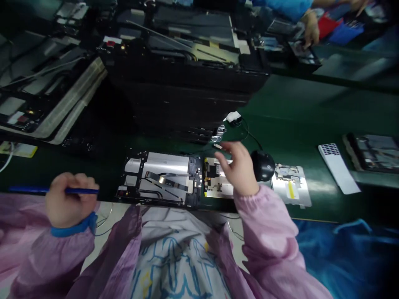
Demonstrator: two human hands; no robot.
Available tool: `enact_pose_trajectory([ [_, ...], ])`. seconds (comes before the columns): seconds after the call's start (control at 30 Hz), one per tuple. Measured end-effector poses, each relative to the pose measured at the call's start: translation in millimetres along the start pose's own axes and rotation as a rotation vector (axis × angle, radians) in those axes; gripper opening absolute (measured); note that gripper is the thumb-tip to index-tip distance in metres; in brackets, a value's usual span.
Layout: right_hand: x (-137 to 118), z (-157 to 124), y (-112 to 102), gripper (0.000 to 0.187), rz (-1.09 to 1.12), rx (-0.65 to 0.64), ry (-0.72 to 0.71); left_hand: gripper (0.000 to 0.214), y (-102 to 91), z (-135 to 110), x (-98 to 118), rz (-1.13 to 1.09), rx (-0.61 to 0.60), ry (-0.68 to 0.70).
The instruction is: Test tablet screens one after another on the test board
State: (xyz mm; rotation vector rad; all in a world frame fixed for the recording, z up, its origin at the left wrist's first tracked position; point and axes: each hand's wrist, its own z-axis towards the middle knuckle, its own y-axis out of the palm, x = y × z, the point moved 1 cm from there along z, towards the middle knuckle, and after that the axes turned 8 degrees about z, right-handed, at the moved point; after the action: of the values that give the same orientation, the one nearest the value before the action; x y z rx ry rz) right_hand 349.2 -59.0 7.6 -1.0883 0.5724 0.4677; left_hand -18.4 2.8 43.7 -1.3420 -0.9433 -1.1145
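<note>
An opened tablet chassis point(162, 179) lies on the green belt just in front of me, with silver shielding and flat cables showing. My left hand point(69, 198) is closed around a thin blue tool point(31, 190) held level at the near left edge. Over the circuit board point(215, 177) at the chassis's right end hovers my right hand point(238, 168), thumb and fingers pinched on a small part too blurred to identify. A black round device point(264, 165) sits just right of that hand.
A tall stack of black trays point(187, 83) stands behind the chassis, with more trays point(40, 95) at the left. A silver plate point(291, 185), a white strip point(338, 166) and another tray point(374, 153) lie to the right. Another person's hand point(310, 29) works at the far right.
</note>
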Motion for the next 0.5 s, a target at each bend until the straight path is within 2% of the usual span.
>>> enact_pose_trajectory([
  [0.1, 40, 36, 6, 0.049, -0.227, -0.017, -0.014, 0.051, -21.9, 8, -13, -0.163, 0.17, -0.137],
  [0.17, 54, 50, 16, 0.055, -0.307, -0.07, -0.015, 0.051, -24.3, 7, -26, -0.224, 0.227, -0.196],
  [0.23, 59, 56, 24, 0.055, -0.356, -0.098, -0.003, 0.051, -20.8, 4, -37, -0.229, 0.241, -0.155],
  [0.37, 52, 49, 24, 0.055, -0.373, -0.089, 0.009, 0.05, -9.2, 1, -49, -0.105, 0.222, -0.019],
  [0.5, 18, 13, 15, 0.056, -0.368, 0.106, 0.02, 0.036, 0.7, 5, -50, 0.231, 0.134, 0.076],
])
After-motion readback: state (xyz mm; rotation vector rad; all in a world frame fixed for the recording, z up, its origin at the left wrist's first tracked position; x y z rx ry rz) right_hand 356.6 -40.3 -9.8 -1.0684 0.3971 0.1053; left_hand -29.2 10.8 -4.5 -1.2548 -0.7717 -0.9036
